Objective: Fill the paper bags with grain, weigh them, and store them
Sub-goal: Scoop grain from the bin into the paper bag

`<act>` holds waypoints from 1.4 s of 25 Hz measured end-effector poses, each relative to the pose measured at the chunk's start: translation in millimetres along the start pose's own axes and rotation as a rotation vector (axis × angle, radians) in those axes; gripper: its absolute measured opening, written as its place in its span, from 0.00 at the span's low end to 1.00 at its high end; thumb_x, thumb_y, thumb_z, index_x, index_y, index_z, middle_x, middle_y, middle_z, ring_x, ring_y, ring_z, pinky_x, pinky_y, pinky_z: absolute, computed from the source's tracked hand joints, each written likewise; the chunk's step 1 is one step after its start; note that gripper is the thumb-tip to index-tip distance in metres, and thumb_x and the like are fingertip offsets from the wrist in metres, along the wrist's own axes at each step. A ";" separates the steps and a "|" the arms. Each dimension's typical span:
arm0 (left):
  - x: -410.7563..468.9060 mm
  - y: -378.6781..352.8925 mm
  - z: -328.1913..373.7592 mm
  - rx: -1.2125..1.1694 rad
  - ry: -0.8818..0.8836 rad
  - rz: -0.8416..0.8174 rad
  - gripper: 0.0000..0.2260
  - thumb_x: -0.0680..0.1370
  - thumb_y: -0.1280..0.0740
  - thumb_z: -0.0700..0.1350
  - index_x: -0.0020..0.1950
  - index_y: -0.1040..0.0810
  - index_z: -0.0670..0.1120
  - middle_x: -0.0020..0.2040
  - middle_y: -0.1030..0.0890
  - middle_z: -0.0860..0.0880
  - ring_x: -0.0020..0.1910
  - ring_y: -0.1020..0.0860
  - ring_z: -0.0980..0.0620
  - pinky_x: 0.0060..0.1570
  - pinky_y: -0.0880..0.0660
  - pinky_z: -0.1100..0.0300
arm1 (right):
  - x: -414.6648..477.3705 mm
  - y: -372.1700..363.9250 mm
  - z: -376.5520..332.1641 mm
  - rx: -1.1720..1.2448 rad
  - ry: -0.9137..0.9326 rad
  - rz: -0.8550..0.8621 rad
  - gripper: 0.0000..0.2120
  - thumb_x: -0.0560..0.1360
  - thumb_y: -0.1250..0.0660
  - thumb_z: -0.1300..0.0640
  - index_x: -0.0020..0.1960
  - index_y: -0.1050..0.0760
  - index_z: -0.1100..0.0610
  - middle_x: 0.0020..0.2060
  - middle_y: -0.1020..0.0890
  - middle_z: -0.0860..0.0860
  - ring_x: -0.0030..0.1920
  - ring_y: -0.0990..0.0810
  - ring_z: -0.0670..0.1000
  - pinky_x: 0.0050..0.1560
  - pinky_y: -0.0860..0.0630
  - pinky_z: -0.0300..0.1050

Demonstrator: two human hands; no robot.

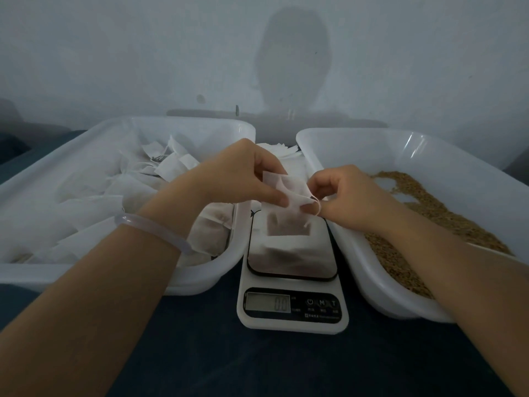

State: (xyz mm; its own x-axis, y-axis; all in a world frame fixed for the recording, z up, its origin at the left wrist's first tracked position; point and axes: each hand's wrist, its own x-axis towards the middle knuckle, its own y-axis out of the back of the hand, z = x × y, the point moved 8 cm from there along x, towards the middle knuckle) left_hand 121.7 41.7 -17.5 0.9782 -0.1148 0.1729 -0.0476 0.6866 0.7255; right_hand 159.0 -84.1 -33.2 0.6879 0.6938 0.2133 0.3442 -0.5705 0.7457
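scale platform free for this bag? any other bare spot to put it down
Yes, the scale platform is bare, below the held paper bag. The dark cloth in front of the scale is also free. The left tray is packed with bags.

Exposure: dim throughout, with a cold blue-grey cast.
Light source: behind the wearer. A head-and-shoulders shadow falls on the pale grey wall (292,61), well beyond the fingers (274,197).
Glare: bright streaks on the far rim of the translucent white plastic tub (412,144), to the right of the fingers.
Reflection: the glossy black plate of the white digital kitchen scale (292,262), just below the fingers, mirrors the small white paper bag (286,190) pinched by the left hand (243,173) and right hand (346,193).
Focus: soft overall; bag edges fuzzy.
Distortion: forearms balloon toward the lower corners; tub rims bow.
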 end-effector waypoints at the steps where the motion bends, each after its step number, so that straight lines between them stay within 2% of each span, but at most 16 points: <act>1: 0.4 -1.8 1.8 0.045 -0.016 0.007 0.07 0.65 0.22 0.45 0.40 0.17 0.52 0.26 0.23 0.60 0.25 0.28 0.63 0.30 0.32 0.73 | -0.5 -0.9 0.2 -0.033 0.001 -0.013 0.12 0.69 0.26 0.58 0.35 0.25 0.43 0.35 0.18 0.41 0.38 0.20 0.38 0.38 0.29 0.26; 3: 0.9 -4.5 3.5 0.123 -0.041 0.026 0.07 0.65 0.22 0.48 0.39 0.17 0.52 0.26 0.24 0.59 0.26 0.29 0.61 0.30 0.33 0.70 | -1.4 -3.6 -1.3 -0.109 0.011 -0.056 0.11 0.69 0.26 0.55 0.36 0.26 0.42 0.36 0.20 0.38 0.40 0.22 0.35 0.39 0.30 0.27; 5: 1.7 -5.9 3.5 0.149 -0.047 0.049 0.06 0.65 0.22 0.49 0.37 0.18 0.53 0.28 0.22 0.54 0.28 0.29 0.59 0.33 0.31 0.64 | -2.2 -5.2 -2.8 -0.104 0.017 -0.091 0.11 0.67 0.25 0.52 0.41 0.26 0.41 0.37 0.20 0.36 0.43 0.23 0.32 0.43 0.31 0.29; 7: 2.4 -9.6 4.1 0.138 -0.041 0.053 0.05 0.66 0.24 0.52 0.35 0.19 0.56 0.30 0.21 0.51 0.30 0.25 0.53 0.33 0.29 0.59 | -3.3 -4.5 -2.1 -0.062 -0.004 -0.104 0.17 0.64 0.23 0.50 0.48 0.27 0.42 0.39 0.19 0.35 0.48 0.23 0.34 0.48 0.30 0.33; 8: 2.5 -11.6 5.2 0.140 -0.041 0.051 0.06 0.67 0.25 0.54 0.33 0.20 0.57 0.29 0.22 0.51 0.30 0.25 0.51 0.32 0.29 0.60 | -3.8 -4.8 -1.4 -0.065 -0.013 -0.109 0.20 0.63 0.22 0.49 0.51 0.27 0.41 0.40 0.19 0.35 0.49 0.23 0.35 0.49 0.30 0.35; 12: 5.0 -9.5 4.2 0.151 -0.018 0.098 0.10 0.67 0.24 0.54 0.29 0.23 0.58 0.23 0.28 0.56 0.24 0.32 0.59 0.25 0.36 0.69 | -4.8 -5.5 -2.7 -0.063 -0.018 -0.110 0.24 0.60 0.24 0.42 0.53 0.26 0.42 0.41 0.18 0.36 0.50 0.23 0.36 0.52 0.29 0.40; 15: 5.6 -6.3 2.0 0.175 0.001 0.137 0.09 0.66 0.24 0.54 0.29 0.22 0.56 0.22 0.28 0.60 0.25 0.30 0.62 0.25 0.37 0.71 | -5.6 -3.6 -6.3 -0.033 0.007 -0.103 0.26 0.58 0.27 0.36 0.53 0.24 0.41 0.44 0.19 0.37 0.50 0.22 0.36 0.52 0.28 0.41; 17: 5.8 -7.2 2.8 0.169 -0.012 0.136 0.09 0.65 0.23 0.53 0.31 0.22 0.56 0.22 0.28 0.61 0.25 0.30 0.64 0.26 0.36 0.72 | -4.3 -1.6 -3.5 -0.075 -0.001 -0.081 0.21 0.61 0.25 0.40 0.52 0.26 0.39 0.46 0.20 0.38 0.50 0.22 0.37 0.51 0.27 0.38; 19: 6.6 -9.0 2.2 0.147 -0.020 0.120 0.09 0.65 0.23 0.53 0.31 0.22 0.56 0.22 0.27 0.61 0.25 0.30 0.64 0.26 0.36 0.73 | -2.3 0.7 1.2 -0.089 -0.012 -0.053 0.17 0.65 0.24 0.49 0.50 0.26 0.40 0.46 0.19 0.41 0.49 0.21 0.38 0.49 0.26 0.37; 22: 7.8 -13.6 -1.5 0.155 0.007 0.066 0.09 0.64 0.23 0.53 0.30 0.22 0.57 0.24 0.26 0.59 0.25 0.29 0.61 0.25 0.36 0.73 | -0.6 0.4 2.9 -0.116 0.003 -0.057 0.12 0.68 0.25 0.55 0.45 0.24 0.42 0.41 0.19 0.40 0.45 0.21 0.38 0.42 0.29 0.31; 24: 7.9 -14.2 -2.6 0.161 0.012 0.059 0.09 0.64 0.23 0.54 0.30 0.22 0.57 0.23 0.26 0.59 0.25 0.29 0.61 0.25 0.36 0.73 | -0.7 -0.8 2.3 -0.138 0.015 -0.071 0.10 0.68 0.26 0.56 0.43 0.24 0.43 0.39 0.20 0.40 0.43 0.22 0.37 0.38 0.31 0.27; 28: 6.6 -12.8 0.4 0.157 -0.009 0.072 0.10 0.64 0.23 0.54 0.30 0.23 0.57 0.23 0.26 0.61 0.25 0.29 0.62 0.26 0.36 0.73 | -0.2 0.5 2.4 -0.160 0.027 -0.051 0.07 0.69 0.28 0.56 0.46 0.21 0.48 0.39 0.19 0.42 0.41 0.22 0.40 0.37 0.30 0.32; 32: 4.9 -18.0 3.2 0.145 -0.011 0.020 0.10 0.61 0.23 0.56 0.34 0.20 0.55 0.25 0.25 0.61 0.26 0.29 0.63 0.26 0.36 0.73 | -2.2 -1.1 2.3 -0.117 0.009 -0.081 0.09 0.67 0.26 0.50 0.44 0.23 0.42 0.38 0.20 0.39 0.40 0.23 0.37 0.34 0.31 0.30; 35: 4.3 -18.5 2.0 0.177 0.005 0.003 0.13 0.59 0.24 0.59 0.37 0.19 0.54 0.28 0.24 0.57 0.27 0.29 0.62 0.27 0.36 0.70 | -2.3 -3.2 3.5 -0.092 -0.011 -0.097 0.14 0.64 0.24 0.49 0.47 0.25 0.41 0.41 0.20 0.39 0.42 0.23 0.37 0.37 0.31 0.32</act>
State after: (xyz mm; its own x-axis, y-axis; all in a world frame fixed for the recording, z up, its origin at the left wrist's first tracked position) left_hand 126.3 27.1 -28.9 0.9790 -0.1091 0.1723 -0.0849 0.5499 0.8309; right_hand 158.5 -85.4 -38.3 0.6610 0.7389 0.1307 0.3499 -0.4575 0.8175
